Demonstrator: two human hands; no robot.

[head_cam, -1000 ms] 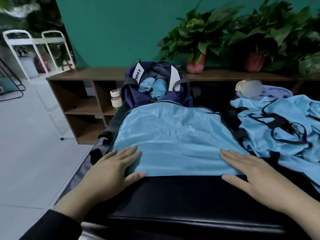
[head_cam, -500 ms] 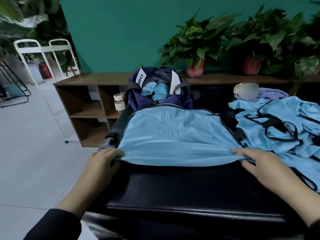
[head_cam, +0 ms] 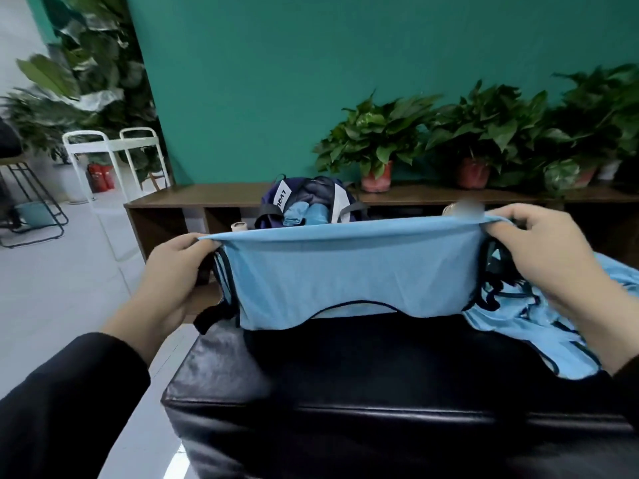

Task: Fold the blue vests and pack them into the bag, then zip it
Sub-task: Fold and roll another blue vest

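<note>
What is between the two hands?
In the head view, a light blue fabric vest stretches between the left hand and right hand; each grips a top corner.

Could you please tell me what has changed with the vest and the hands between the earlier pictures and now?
The left hand and right hand, which lay flat on the blue vest a second ago, have pinched its near edge and lifted it up and away, so it now hangs folded over above the black bench. The navy bag, holding rolled vests, and the pile of vests on the right stayed put.
</note>
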